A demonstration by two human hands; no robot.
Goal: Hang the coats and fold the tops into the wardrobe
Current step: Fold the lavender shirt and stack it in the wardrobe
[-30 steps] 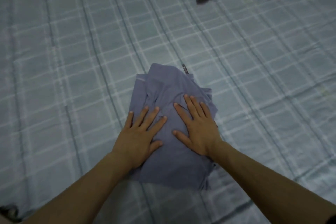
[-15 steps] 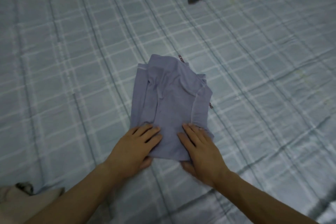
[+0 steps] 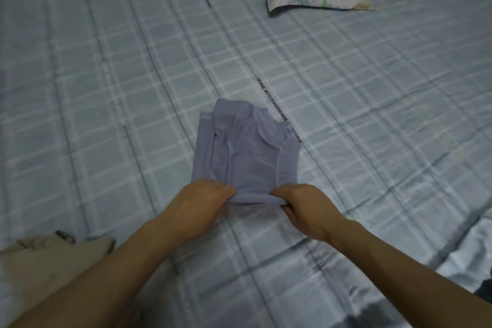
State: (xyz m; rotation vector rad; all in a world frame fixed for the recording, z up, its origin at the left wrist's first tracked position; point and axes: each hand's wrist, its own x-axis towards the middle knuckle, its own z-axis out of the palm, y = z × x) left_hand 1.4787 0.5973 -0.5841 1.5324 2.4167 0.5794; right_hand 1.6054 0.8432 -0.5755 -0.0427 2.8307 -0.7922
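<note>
Purple and thin, the folded top (image 3: 245, 152) lies on the bed (image 3: 106, 88), just past both hands. The left hand (image 3: 202, 202) and the right hand (image 3: 306, 208) each curl their fingers round its near edge and pinch it, a little apart from each other. The cloth looks soft and slippy. If they lift by this edge alone, the far part could droop and the folds could fall open.

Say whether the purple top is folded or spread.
Folded: the purple top lies as a compact, layered rectangle on the bed.
</note>
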